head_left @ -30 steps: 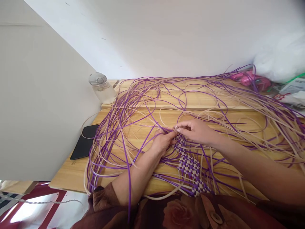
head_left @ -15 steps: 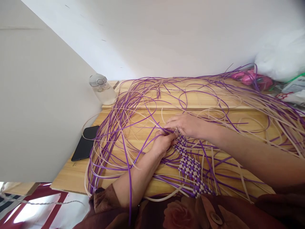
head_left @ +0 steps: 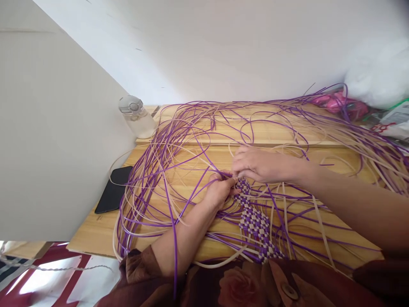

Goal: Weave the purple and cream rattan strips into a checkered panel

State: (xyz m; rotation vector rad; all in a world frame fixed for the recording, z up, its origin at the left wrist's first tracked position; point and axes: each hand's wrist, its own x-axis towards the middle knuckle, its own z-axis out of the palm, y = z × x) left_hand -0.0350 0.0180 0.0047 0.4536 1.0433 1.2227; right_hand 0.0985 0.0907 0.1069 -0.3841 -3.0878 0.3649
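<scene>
A woven band [head_left: 255, 221] of purple and beige strands runs from the table's front edge up to my hands. My left hand [head_left: 220, 189] pinches the band's upper left end, thumb pointing right. Just above and to the right, my right hand [head_left: 252, 165] has its fingers curled together at the band's tip, closed on a pale strand that is mostly hidden. Long loose purple and beige strands [head_left: 159, 162] fan out from the work to both sides and loop along the back of the table.
On the left lie a dark phone [head_left: 113, 189] and, farther back, a clear bottle [head_left: 139, 117] against the wall. Pink packages [head_left: 341, 103] and a white plastic bag [head_left: 377, 79] are at the back right. The wooden table [head_left: 92, 232] shows beneath the strands.
My right hand has shifted slightly right, and its outstretched fingers have curled in. My left hand has stayed at the band's end.
</scene>
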